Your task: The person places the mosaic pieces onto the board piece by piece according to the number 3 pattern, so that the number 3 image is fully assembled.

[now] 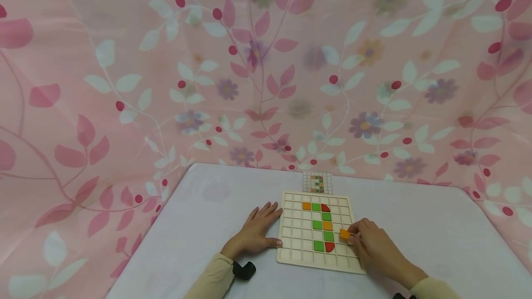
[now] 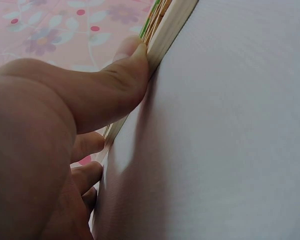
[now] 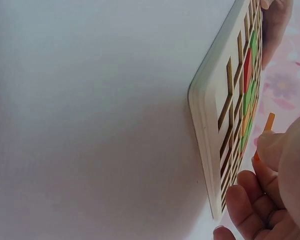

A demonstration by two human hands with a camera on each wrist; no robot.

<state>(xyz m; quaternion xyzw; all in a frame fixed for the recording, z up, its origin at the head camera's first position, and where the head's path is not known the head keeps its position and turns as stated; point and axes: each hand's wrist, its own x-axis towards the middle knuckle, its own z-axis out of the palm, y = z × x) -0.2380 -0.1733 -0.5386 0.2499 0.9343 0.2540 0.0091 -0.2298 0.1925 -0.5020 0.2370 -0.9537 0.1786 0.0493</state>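
A pale wooden grid board (image 1: 296, 243) lies on the white table, with green square tiles (image 1: 318, 246), orange square tiles (image 1: 306, 206) and red quarter-round tiles (image 1: 329, 247) set in its cells. Along the board's left edge my left hand (image 1: 258, 230) rests with fingers spread. Its thumb (image 2: 125, 82) touches the board's side in the left wrist view. My right hand (image 1: 378, 248) pinches another orange square tile (image 1: 344, 234) between thumb and fingers over the right-hand columns. In the right wrist view this tile (image 3: 271, 121) shows edge-on, tilted above the board.
Just behind the board lies a small printed card (image 1: 306, 183) with a grid and a coloured pattern. A white cloth (image 1: 216, 211) covers the table. Pink floral fabric (image 1: 266, 105) hangs behind it. A black device (image 1: 244, 270) sits at my left wrist.
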